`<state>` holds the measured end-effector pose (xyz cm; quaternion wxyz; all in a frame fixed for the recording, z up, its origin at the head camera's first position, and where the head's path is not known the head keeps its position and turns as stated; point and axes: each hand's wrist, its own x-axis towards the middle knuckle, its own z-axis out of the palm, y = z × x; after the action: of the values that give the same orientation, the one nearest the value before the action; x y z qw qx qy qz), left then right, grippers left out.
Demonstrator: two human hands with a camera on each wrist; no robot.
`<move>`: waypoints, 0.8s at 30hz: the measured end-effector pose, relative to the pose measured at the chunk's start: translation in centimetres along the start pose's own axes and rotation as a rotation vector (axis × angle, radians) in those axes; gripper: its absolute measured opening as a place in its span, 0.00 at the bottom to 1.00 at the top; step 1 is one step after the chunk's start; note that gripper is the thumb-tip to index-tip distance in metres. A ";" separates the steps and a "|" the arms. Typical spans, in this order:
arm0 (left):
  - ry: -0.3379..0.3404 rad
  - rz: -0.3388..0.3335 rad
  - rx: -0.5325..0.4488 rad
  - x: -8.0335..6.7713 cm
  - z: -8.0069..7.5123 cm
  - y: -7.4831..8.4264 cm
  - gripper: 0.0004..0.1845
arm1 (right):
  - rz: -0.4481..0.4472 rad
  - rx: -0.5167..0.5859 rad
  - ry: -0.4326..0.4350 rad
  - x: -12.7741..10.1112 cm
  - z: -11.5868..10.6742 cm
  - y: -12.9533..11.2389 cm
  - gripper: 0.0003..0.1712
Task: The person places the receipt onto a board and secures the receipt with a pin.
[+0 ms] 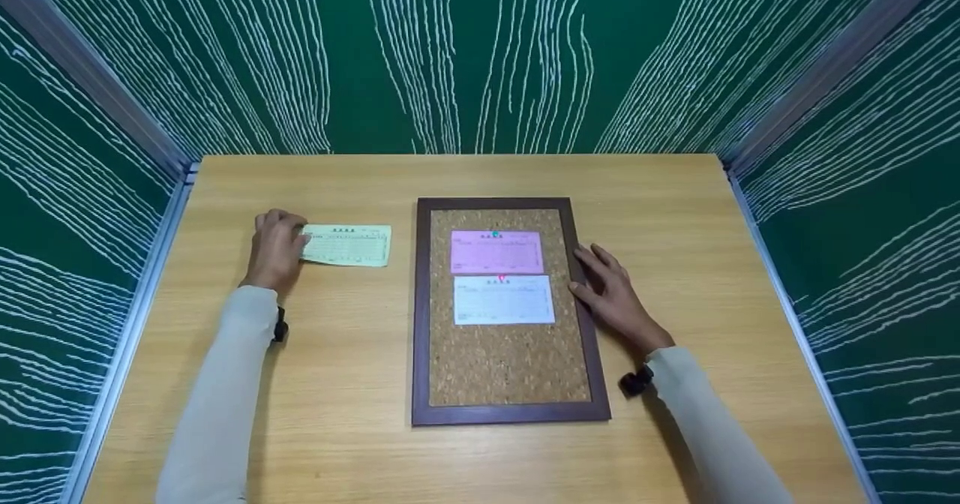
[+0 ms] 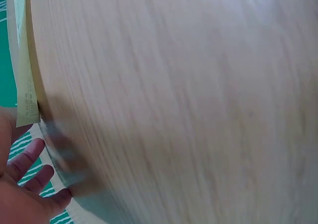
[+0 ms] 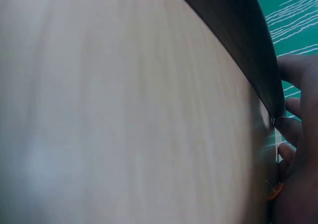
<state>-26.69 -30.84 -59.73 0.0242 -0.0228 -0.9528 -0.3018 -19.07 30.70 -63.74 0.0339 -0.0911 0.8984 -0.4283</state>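
My left hand [image 1: 276,245] pinches a pale green printed slip [image 1: 346,246] by its left end, left of the board. In the left wrist view the slip's edge [image 2: 28,102] stands up beside that hand's fingers [image 2: 27,159]. My right hand [image 1: 611,290] rests against the right side of a dark-framed cork board [image 1: 510,365], thumb and fingertips on the frame's edge. Close under this hand an orange push pin [image 3: 275,190] shows, its needle pointing up; I cannot tell whether the hand holds it.
On the cork, a pink slip [image 1: 496,256] carries a green pin [image 1: 495,234] at its top. Below it is a white slip [image 1: 503,303] with a red pin [image 1: 502,277]. The board lies on a wooden table [image 1: 337,399], enclosed by green panels [image 1: 517,54] with white lines.
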 end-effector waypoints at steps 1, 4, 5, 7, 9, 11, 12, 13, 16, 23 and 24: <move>0.000 0.000 -0.007 0.0 0.0 0.0 0.17 | -0.001 0.000 0.002 0.0 0.0 0.0 0.41; -0.009 -0.007 -0.038 -0.1 -0.1 -0.1 0.15 | -0.004 0.000 0.008 0.0 0.0 -0.1 0.41; -0.014 -0.012 -0.048 -0.1 -0.1 -0.1 0.14 | -0.005 0.002 0.010 0.0 -0.1 0.0 0.41; -0.022 -0.023 -0.064 -0.1 -0.1 -0.1 0.13 | -0.008 0.006 0.010 -0.1 -0.1 0.0 0.41; -0.025 -0.027 -0.075 -0.1 -0.1 -0.2 0.13 | -0.010 0.011 0.006 0.0 -0.1 0.0 0.41; -0.020 -0.018 -0.074 -0.2 -0.1 -0.2 0.13 | -0.010 0.017 0.001 0.0 0.0 0.1 0.41; -0.017 -0.013 -0.072 -0.2 -0.1 -0.2 0.13 | -0.011 0.020 -0.001 0.0 0.0 0.1 0.41; -0.012 -0.008 -0.072 -0.2 -0.1 -0.2 0.13 | -0.011 0.023 -0.003 0.0 0.0 0.1 0.41; 0.007 0.000 -0.071 -0.2 0.0 -0.3 0.12 | -0.015 0.023 -0.003 0.0 0.1 0.2 0.40; 0.031 -0.021 -0.097 -0.1 0.2 -0.3 0.07 | -0.022 0.014 0.005 0.0 0.1 0.1 0.40; 0.033 -0.025 -0.101 -0.1 0.2 -0.3 0.07 | -0.018 0.016 0.005 -0.1 0.1 0.1 0.40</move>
<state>-26.66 -30.94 -60.11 0.0348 -0.0070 -0.9360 -0.3503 -19.01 30.73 -63.86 0.0282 -0.0980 0.8942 -0.4359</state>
